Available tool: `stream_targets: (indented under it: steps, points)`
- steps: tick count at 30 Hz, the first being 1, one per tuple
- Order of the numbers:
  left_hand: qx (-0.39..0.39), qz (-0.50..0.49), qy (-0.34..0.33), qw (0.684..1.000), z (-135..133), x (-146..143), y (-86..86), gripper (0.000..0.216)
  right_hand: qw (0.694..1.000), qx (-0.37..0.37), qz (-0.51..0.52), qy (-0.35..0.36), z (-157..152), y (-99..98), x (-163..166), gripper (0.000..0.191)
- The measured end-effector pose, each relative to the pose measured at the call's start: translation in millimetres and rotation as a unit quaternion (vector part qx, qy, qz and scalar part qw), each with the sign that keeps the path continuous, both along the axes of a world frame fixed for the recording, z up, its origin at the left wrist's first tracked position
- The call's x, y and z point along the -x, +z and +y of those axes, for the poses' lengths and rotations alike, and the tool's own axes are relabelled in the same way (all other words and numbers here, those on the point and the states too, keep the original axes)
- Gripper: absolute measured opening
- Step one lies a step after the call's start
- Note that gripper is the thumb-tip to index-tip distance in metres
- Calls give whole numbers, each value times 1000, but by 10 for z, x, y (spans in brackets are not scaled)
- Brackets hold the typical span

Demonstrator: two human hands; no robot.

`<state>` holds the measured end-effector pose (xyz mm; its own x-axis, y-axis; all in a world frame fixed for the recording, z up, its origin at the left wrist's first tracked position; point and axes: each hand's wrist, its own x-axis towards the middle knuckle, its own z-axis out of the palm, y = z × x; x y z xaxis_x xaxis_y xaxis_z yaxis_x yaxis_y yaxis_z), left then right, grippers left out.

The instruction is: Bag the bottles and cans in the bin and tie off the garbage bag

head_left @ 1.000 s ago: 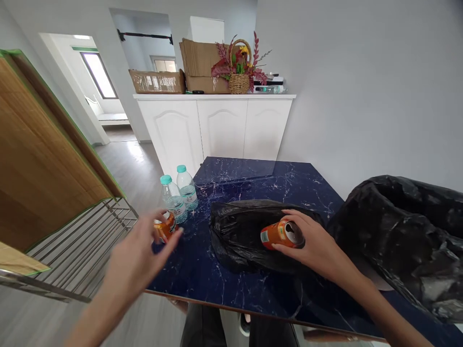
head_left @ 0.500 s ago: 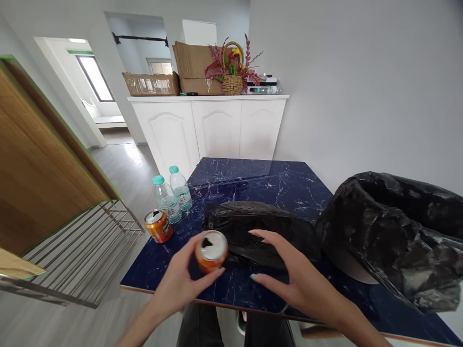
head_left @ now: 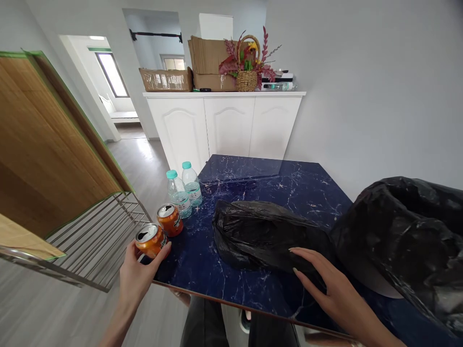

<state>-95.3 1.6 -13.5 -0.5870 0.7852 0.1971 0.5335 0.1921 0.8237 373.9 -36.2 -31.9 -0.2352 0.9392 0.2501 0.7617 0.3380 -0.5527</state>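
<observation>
We're clasping front orange can in left grip at near-left corner of table, rear can standing just beyond, by left edge. We're holding right grip spread, grasping nothing, by black bag.

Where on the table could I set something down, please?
Bare: the table beyond the middle bag, and between it and the near edge. Crowded: the left edge, with bottles and cans; the right, with the big bag.
</observation>
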Motion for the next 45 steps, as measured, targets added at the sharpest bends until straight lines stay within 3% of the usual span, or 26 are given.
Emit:
stream_targets:
  steps: [7, 11, 14, 15, 17, 19, 20, 24, 27, 29, 31, 34, 37, 39, 41, 45]
  points:
    - [21, 27, 11, 999, 162, -13, -64, 87, 1000, 1, -3, -7, 21, -52, -24, 46]
    - [-82, 136, 17, 987, 32, -5, -97, 105, 998, -57, -6, -17, 30, 13, 4, 42]
    - [-200, 255, 28, 946, -177, -139, -27, 78, 984, -163, -20, -66, 119, 153, 23, 42]
    - [-219, 276, -5, 936, -226, -223, 8, 61, 978, -187, -31, -82, 175, 198, 23, 44]
    - [-220, 287, -131, 923, -227, -447, 73, 34, 972, -204, -63, -103, 323, 255, 11, 51]
    - [-191, 279, -255, 906, -56, -717, 120, 29, 970, -188, -100, -117, 499, 251, -15, 58]
    - [-180, 279, -284, 900, 91, -856, 138, 33, 970, -175, -117, -124, 585, 230, -31, 61]
    - [-106, 312, -282, 901, 849, -1296, 242, 61, 967, -96, -172, -160, 819, 137, -90, 59]
    - [-5, 311, -317, 896, 1243, -1412, 451, 39, 967, -62, -175, -173, 833, 206, -127, 44]
    - [-6, 302, -334, 893, 1316, -1396, 678, 25, 972, -79, -139, -173, 778, 357, -145, 37]
    - [-57, 278, -316, 905, 1250, -1346, 967, 26, 975, -127, -61, -174, 692, 576, -152, 31]
    - [-180, 218, -238, 929, 984, -1281, 1442, 26, 961, -193, 73, -183, 542, 931, -148, 26]
    - [-284, 184, -164, 927, 657, -1247, 1801, 25, 948, -190, 165, -195, 408, 1146, -153, 30]
    - [-330, 187, -135, 915, 469, -1215, 1901, 23, 948, -158, 212, -177, 342, 1162, -180, 31]
    - [-346, 204, -125, 907, 339, -1155, 1892, 23, 953, -107, 244, -143, 298, 1100, -225, 34]
    - [-266, 237, -157, 921, 301, -979, 1736, 25, 945, -13, 310, -108, 246, 959, -297, 43]
